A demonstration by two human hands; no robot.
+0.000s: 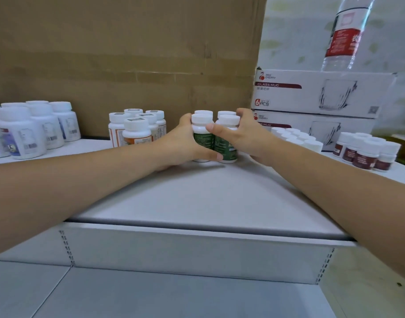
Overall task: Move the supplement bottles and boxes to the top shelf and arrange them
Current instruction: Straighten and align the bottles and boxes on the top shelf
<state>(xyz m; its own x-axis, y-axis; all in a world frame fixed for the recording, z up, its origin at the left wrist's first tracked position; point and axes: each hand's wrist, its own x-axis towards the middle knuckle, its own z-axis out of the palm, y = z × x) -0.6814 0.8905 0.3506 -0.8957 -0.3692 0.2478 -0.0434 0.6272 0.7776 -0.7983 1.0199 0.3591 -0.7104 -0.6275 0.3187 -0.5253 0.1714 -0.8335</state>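
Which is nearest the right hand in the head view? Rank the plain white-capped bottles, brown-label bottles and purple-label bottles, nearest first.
1. The plain white-capped bottles, just right of the right hand, which grips the green-label bottles.
2. The brown-label bottles, farther right.
3. The purple-label bottles, far left.

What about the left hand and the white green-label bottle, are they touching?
Touching. Head view: the left hand curls round the white plastic green-label bottle, thumb against its base.
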